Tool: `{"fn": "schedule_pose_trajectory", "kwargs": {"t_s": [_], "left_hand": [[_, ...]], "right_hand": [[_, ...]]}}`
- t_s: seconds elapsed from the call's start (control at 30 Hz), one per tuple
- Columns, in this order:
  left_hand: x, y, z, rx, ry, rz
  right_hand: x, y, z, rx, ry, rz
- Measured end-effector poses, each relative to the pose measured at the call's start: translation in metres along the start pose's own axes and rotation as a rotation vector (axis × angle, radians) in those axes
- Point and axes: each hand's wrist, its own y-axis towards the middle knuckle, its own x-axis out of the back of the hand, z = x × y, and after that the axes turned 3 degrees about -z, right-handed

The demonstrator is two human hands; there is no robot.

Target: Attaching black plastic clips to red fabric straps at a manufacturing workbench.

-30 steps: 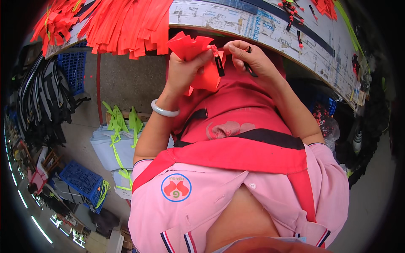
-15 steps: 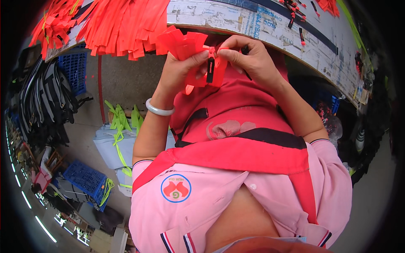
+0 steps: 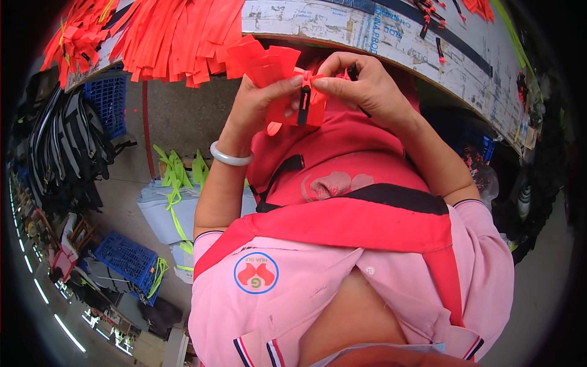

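Observation:
My left hand [image 3: 254,107] is closed around a folded bunch of red-orange zipper tapes [image 3: 266,66], its thumb pressed near their right end. At that end sits a red zipper slider [image 3: 307,78], from which a black pull tab [image 3: 304,107] hangs over the tape. My right hand [image 3: 373,92] is closed, thumb and forefinger pinched together just beside this slider. Another black pull [image 3: 353,72] with a bit of red shows among the right fingers, and its dark tip pokes out below them. What exactly the right fingertips pinch is hidden.
A worktable [image 3: 306,23] runs along the far side. A large pile of red-orange tapes [image 3: 177,43] drapes over its edge. Loose sliders with black pulls [image 3: 440,50] lie at the right. Blue crates [image 3: 125,254] and black zipper strips [image 3: 67,140] are at the left.
The right hand has shifted slightly, and more of the second slider shows between its fingers. The left hand keeps its hold on the tapes, nearly still.

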Motion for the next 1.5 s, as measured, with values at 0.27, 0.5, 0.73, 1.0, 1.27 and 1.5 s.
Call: {"fn": "schedule_pose_trajectory", "kwargs": {"t_s": [0.27,0.5,0.73,1.0,1.27,1.5], "left_hand": [[-0.001,-0.003,-0.006,-0.002,0.036,0.051],[-0.001,-0.002,-0.004,-0.020,0.010,0.054],[-0.004,-0.002,-0.001,-0.074,0.012,0.031],[-0.017,-0.009,0.008,-0.193,0.026,-0.108],[-0.013,-0.006,0.016,-0.405,0.255,-0.104],[-0.006,-0.006,0.010,-0.253,0.245,0.011]], "right_hand": [[0.003,0.001,0.000,-0.047,0.013,0.053],[0.001,0.000,0.001,-0.115,0.228,0.093],[-0.007,0.002,-0.008,0.063,0.083,-0.058],[-0.019,0.005,-0.018,0.344,-0.004,-0.202],[-0.018,0.007,-0.012,0.715,-0.498,-0.181],[-0.019,0.002,-0.020,0.564,-0.359,-0.182]]}}
